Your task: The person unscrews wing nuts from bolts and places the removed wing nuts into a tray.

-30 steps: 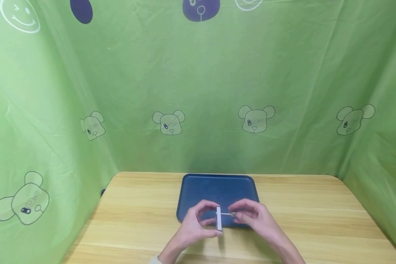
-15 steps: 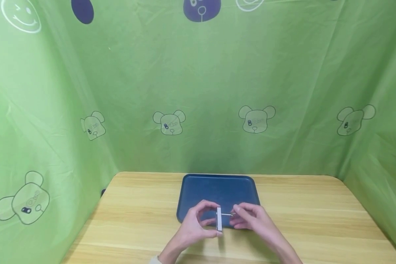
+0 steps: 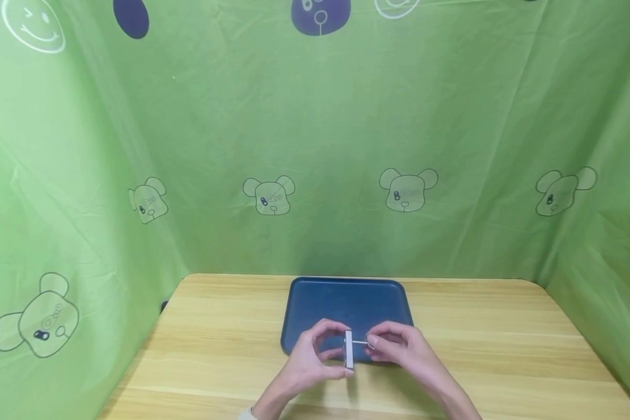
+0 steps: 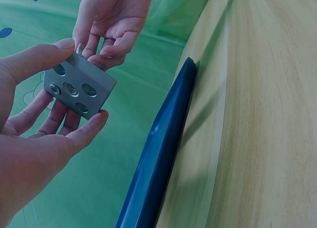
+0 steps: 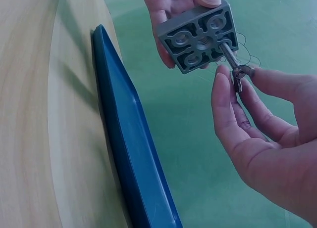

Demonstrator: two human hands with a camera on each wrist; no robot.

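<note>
My left hand (image 3: 310,359) holds a small grey square block (image 4: 79,77) on edge between thumb and fingers, above the table's front half. Several round holes pass through one face; the other face (image 5: 198,37), toward my right hand, is ribbed and hollow. From a corner hole on that ribbed side sticks out a threaded wing screw (image 5: 229,55). My right hand (image 3: 409,350) pinches the screw's head between thumb and fingertips, partly covering it. In the left wrist view the screw's end shows at one hole, and my right hand stands behind the block.
A dark blue tray (image 3: 346,300) lies on the wooden table (image 3: 226,338), behind and partly below my hands. Green curtains (image 3: 315,128) with bear faces stand at the back and both sides, close to the table's edges.
The right thumb and fingers have shifted round the screw head: the thumb rose, then came back down onto it. The left hand and the block have stayed nearly still.
</note>
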